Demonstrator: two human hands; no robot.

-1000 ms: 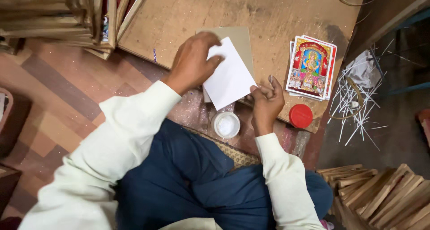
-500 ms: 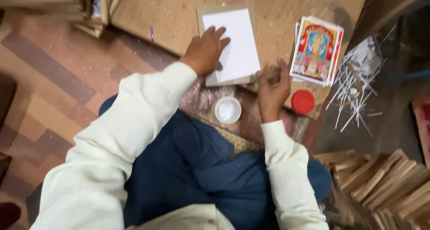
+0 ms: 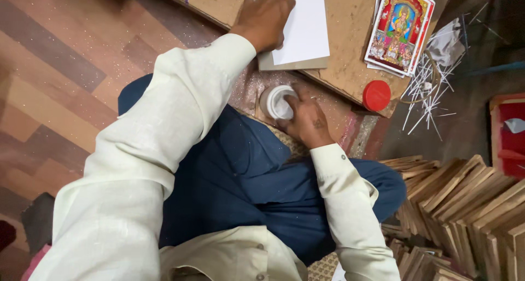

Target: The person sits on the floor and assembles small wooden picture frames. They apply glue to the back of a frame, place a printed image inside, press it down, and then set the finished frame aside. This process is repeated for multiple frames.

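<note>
Right now your left hand [image 3: 265, 18] lies flat, fingers spread, on the white sheet [image 3: 303, 24], pressing it down onto the grey card [image 3: 292, 64] beneath; that grip is open, a flat press with nothing clasped. Both sheet and card rest on the brown board [image 3: 350, 62] that serves you as a counter, near its front edge. Your right hand [image 3: 309, 119] is lower, just off that edge, with its fingers curled onto the small white tub [image 3: 275, 102]; whether they close right around it or only touch its rim, I cannot tell from this angle. The tub sits on the glittery patterned mat [image 3: 249, 89] between the board and your blue-clad knee [image 3: 229, 166]. To the right of the sheet, a stack of bright red picture cards [image 3: 402, 29] lies on the board, and a red lid [image 3: 377, 95] sits near its corner. Thin white slivers [image 3: 426, 89] are scattered beyond, and stacked wooden frames [image 3: 465, 199] stand on the floor at your right side.
</note>
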